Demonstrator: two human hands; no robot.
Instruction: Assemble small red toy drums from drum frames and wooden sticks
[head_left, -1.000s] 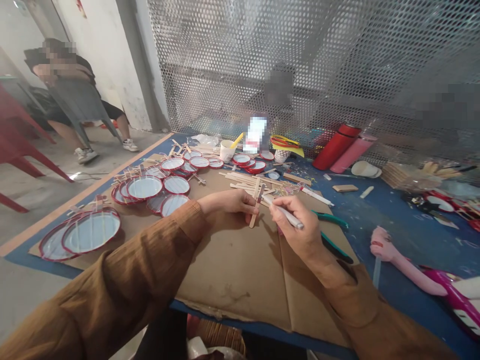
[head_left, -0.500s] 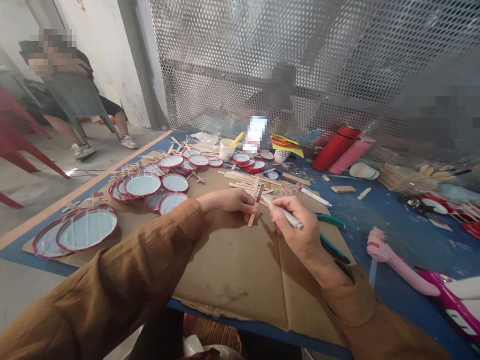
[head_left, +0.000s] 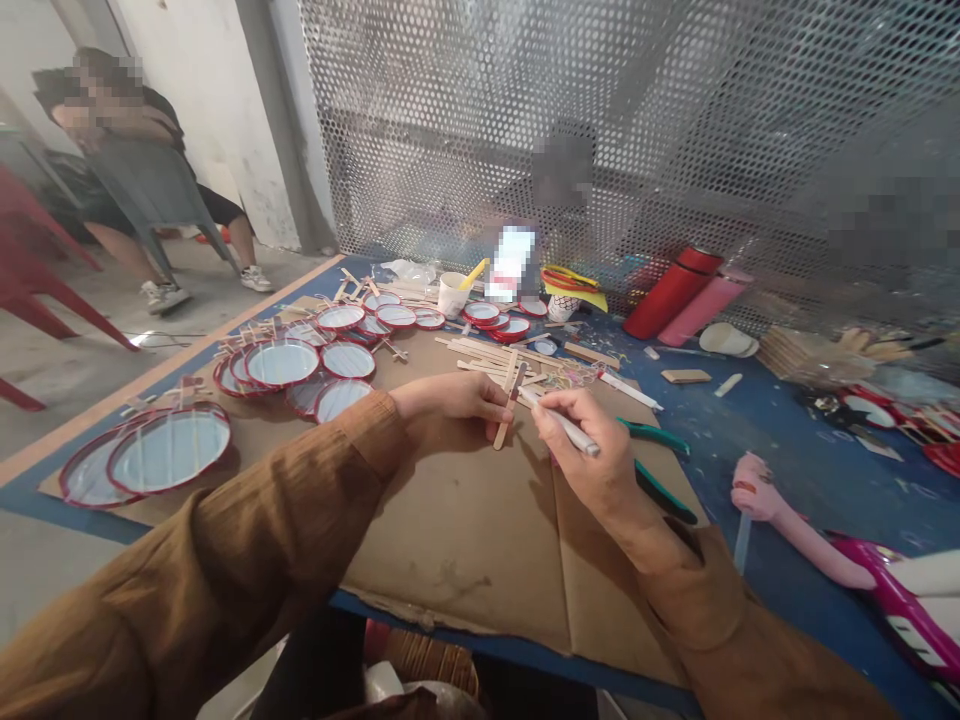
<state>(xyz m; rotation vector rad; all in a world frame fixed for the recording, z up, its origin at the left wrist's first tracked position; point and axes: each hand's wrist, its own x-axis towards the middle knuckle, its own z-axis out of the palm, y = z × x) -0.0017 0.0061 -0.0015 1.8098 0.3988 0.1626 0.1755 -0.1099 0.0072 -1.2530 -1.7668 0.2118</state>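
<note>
The left hand (head_left: 457, 400) pinches a wooden craft stick (head_left: 500, 437), which looks light and stiff, best held by its edges; the right hand (head_left: 581, 440) grips a white pen (head_left: 564, 425).

Both arms reach forward from the near edge of view in loose, mustard-brown sleeves. The left arm (head_left: 225, 540) crosses in from the near left, its bare wrist leading to the left hand (head_left: 454, 398), which lies on its side with the fingers (head_left: 499, 407) curled and pointing right. The right arm (head_left: 720, 630) rises from the near right, and the tilted right hand (head_left: 581, 430) closes in a pen grip, just beside the left fingertips.
</note>
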